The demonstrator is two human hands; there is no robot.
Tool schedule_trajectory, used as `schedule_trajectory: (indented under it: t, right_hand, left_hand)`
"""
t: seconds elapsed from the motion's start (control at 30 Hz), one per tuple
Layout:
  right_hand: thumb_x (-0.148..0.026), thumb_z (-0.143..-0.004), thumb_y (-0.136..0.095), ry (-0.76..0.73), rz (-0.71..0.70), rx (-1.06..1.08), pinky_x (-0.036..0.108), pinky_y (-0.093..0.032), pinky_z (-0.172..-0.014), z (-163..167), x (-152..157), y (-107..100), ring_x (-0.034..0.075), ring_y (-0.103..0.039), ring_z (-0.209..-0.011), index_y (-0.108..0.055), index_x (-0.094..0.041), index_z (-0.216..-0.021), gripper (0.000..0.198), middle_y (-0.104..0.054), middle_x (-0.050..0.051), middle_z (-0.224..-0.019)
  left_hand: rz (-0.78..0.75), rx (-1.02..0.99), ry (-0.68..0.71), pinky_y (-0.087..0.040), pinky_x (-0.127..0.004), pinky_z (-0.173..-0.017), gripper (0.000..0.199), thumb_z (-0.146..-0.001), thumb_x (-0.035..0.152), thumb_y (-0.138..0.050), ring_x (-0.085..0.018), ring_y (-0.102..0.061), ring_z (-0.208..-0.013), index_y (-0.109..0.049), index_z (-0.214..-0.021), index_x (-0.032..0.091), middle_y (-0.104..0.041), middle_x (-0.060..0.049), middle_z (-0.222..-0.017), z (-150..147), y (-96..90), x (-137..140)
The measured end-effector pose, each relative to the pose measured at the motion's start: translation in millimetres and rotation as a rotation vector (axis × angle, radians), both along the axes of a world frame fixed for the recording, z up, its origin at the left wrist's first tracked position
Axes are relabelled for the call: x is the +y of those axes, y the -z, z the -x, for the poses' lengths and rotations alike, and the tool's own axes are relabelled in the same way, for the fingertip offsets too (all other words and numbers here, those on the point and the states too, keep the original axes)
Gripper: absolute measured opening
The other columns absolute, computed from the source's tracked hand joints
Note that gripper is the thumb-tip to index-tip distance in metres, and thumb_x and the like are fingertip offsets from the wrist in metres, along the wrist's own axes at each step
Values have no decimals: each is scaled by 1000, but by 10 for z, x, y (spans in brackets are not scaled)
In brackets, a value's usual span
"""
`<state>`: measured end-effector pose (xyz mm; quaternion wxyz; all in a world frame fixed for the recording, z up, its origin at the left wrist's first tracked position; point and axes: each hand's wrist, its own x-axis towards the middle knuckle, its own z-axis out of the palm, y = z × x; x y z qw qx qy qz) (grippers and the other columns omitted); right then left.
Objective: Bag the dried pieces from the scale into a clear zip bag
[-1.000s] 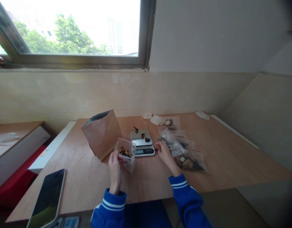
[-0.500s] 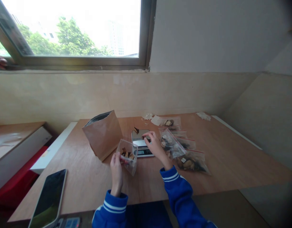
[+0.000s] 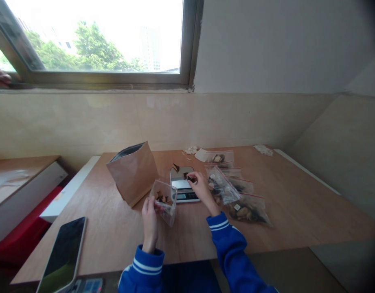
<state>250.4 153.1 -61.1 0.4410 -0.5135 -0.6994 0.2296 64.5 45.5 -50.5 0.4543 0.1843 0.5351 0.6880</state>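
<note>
At the frame's centre, our left hand pinches a small clear bag upright, mouth open for filling. Just right of it, our right hand closes its fingertips on a dark piece over the scale. Filled bags lie further right, a paper pouch left.

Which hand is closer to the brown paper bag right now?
Left. The left hand holds up a clear zip bag just in front of the brown paper bag. The right hand is farther off, over the scale.
</note>
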Motion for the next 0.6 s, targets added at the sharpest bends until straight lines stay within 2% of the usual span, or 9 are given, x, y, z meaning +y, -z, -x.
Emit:
schedule_trajectory:
  t: [0.07,0.13,0.23,0.33,0.4,0.5,0.6]
  right_hand:
    - [-26,-81,-62,-124,56,128,30,-50,-76,104,-114,-218,18,-61,-86,-65,-20,-103,22,-65,5,-97]
    - [-32,-84,-63,-253,78,169,28,-51,-75,208,-170,-399,17,-62,-88,-65,-21,-107,26,-66,4,-101]
    - [-34,-90,-55,-280,-6,109,31,-50,-84,283,-53,-462,18,-60,-100,-65,-23,-111,25,-64,6,-111]
    - [-24,-89,-55,-140,-84,-59,39,-44,-98,246,235,-252,22,-55,-112,-65,-22,-113,26,-60,9,-114]
    - [-17,-82,-61,-70,-44,-216,42,-40,-102,194,411,-45,24,-54,-114,-64,-21,-114,32,-59,10,-115]
    - [-13,-78,-64,-22,1,-344,44,-40,-100,124,549,213,26,-54,-110,-65,-16,-107,29,-60,12,-110]
    - [-10,-80,-58,-9,-15,-322,41,-44,-95,88,541,298,24,-57,-102,-65,-17,-99,22,-61,10,-102]
  left_hand:
    - [0,-1,11,-47,-25,-50,36,-64,46,-71,-11,-53,-48,-50,-66,18,-50,6,-54,-12,4,4]
    - [0,-1,11,-47,-24,-50,36,-64,46,-72,-11,-52,-49,-50,-66,17,-50,5,-54,-21,5,10]
    - [-4,-4,-8,-47,-25,-50,35,-64,46,-72,-11,-52,-49,-52,-68,17,-50,5,-55,-13,7,14]
    - [-11,-3,-26,-47,-25,-51,34,-64,45,-71,-11,-52,-49,-51,-66,17,-50,5,-55,22,6,3]
    - [-9,2,-26,-48,-25,-52,34,-65,44,-71,-11,-53,-51,-51,-65,17,-50,5,-55,50,4,-8]
    - [-4,1,-28,-48,-25,-53,34,-66,45,-71,-11,-53,-52,-51,-66,17,-52,4,-56,81,6,-18]
    - [1,-7,-35,-48,-25,-53,34,-65,45,-72,-12,-53,-51,-52,-67,17,-52,4,-56,90,19,-15]
